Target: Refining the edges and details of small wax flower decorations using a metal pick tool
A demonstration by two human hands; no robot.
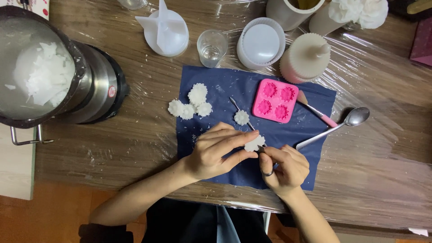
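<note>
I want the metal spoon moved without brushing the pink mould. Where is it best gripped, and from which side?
Grip the metal spoon at mid-handle, coming from the right. Its bowl points up-right, away from the pink mould; the handle's lower end lies close to the right hand, so the middle is the freest part.

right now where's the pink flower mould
In the head view the pink flower mould lies on the blue cloth, right of centre, beside a small brush and below the ribbed white container.

My left hand curls inward, fingers pinched; my right hand, ring on one finger, meets it fingertip to fingertip.
</note>
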